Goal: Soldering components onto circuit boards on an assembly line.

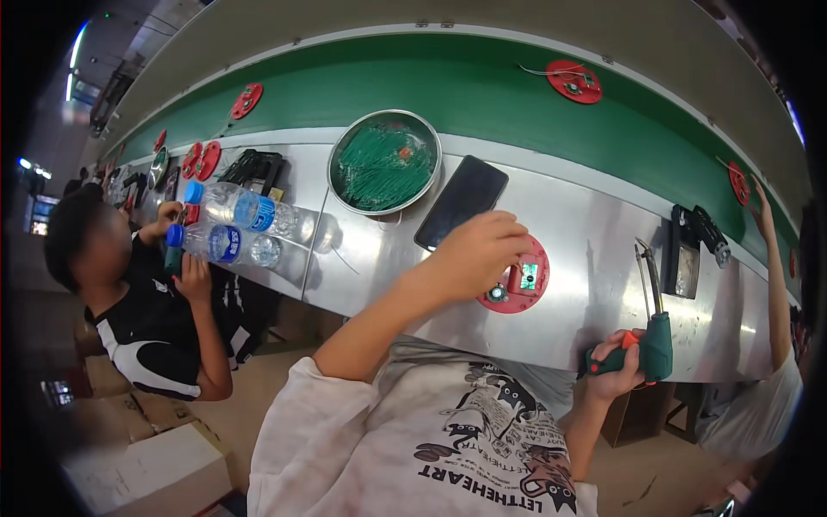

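Observation:
My right hand (618,365) grips a green soldering gun (657,349) with a red trigger; its metal tip and a thin tube beside it point up and away from me. My left hand (484,246) is over the upper left of a red round housing (538,291) lying on the metal bench. Its fingers are bent together, and what they pinch, if anything, is hidden. A small green circuit board (529,277) and a round silvery component (497,293) show on the housing. Just beyond the left hand lies a black smartphone (463,200).
A metal bowl (332,172) of green wires stands left of the phone, with two plastic bottles (250,209) lying further left. Red housings (575,81) sit on the green conveyor belt (482,86). A black soldering stand (685,258) is at right. Co-workers sit on both sides.

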### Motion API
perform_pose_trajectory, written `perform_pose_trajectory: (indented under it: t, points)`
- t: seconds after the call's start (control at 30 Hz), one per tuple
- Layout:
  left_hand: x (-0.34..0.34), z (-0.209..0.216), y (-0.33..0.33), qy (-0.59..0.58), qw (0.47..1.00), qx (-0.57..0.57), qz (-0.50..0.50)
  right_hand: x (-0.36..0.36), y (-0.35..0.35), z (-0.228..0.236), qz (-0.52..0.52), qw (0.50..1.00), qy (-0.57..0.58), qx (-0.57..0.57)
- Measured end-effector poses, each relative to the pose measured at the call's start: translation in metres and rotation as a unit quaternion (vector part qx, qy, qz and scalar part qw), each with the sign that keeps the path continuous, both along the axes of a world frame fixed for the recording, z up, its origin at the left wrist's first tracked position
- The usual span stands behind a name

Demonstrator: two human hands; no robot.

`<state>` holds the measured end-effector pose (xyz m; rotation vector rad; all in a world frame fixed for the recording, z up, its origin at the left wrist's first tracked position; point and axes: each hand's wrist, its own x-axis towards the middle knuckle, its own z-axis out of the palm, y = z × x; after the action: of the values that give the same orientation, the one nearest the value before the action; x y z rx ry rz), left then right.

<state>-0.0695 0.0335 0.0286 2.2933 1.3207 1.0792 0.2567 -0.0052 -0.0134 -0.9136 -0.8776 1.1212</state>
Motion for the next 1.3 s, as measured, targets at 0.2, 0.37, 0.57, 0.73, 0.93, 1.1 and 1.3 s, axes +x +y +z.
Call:
perform_pose_trajectory:
  t: [0.2, 0.37, 0.57, 0.73, 0.93, 1.1, 1.3]
  points:
    - [-0.083, 0.025, 0.019, 0.105, 0.954, 0.075, 0.269, 0.0, 0.003, 0.0, -0.013, 1.0, -0.015, -0.005]
    - [-0.135, 0.019, 0.022, 0.233, 0.903, -0.07, 0.355, 0.0, 0.003, -0.001, -0.001, 1.0, -0.008, -0.006]
    - [-0.16, 0.02, 0.014, 0.142, 0.94, -0.082, 0.3, 0.001, 0.003, -0.004, -0.005, 1.0, -0.015, -0.006]
    - [-0.164, 0.015, 0.017, 0.162, 0.935, -0.109, 0.297, 0.002, 0.002, -0.005, 0.001, 1.0, -0.016, -0.008]
    - [-0.163, 0.014, 0.017, 0.066, 0.95, -0.04, 0.303, -0.001, 0.002, -0.004, -0.005, 1.0, -0.018, -0.015]
    - [-0.159, 0.015, 0.016, -0.096, 0.945, -0.046, 0.308, 0.001, 0.002, -0.004, 0.008, 1.0, -0.015, -0.009]
    - [-0.142, 0.029, 0.006, -0.146, 0.922, -0.058, 0.355, 0.005, 0.001, -0.006, 0.011, 1.0, -0.006, -0.007]
